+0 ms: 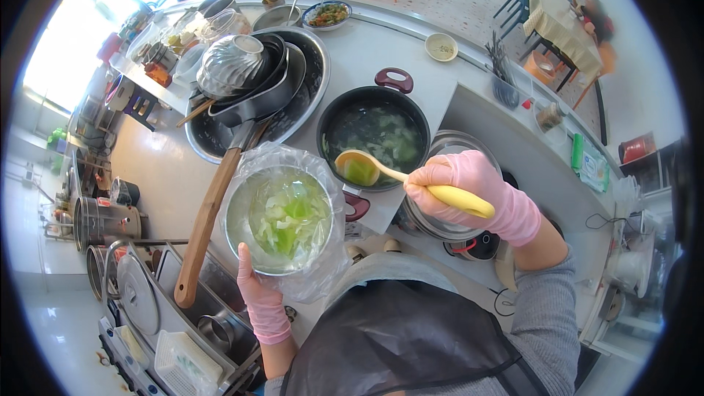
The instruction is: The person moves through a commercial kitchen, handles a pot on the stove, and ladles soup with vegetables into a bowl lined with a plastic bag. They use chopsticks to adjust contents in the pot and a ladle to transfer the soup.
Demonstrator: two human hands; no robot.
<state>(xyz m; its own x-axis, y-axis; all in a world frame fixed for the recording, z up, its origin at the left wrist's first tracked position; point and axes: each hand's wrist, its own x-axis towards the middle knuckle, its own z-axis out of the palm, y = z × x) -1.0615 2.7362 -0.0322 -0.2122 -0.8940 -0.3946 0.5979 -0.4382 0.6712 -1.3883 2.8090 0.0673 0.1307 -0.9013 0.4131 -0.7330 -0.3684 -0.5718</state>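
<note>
My left hand, in a pink glove, holds a metal bowl from below at its near left side. A clear plastic bag lines the bowl and spreads past its rim. Pale green cooked leaves lie in liquid inside. In my right hand, also gloved in pink, is a yellow ladle. Its scoop holds some greenish broth over the near left of a dark pot. More leaves float in the pot's soup. The pot has two dark red handles.
Left of the pot, a large metal basin holds stacked pans and bowls; one long wooden handle juts towards me. A dish of food and a small bowl stand at the back. Below right is a lidded metal pot.
</note>
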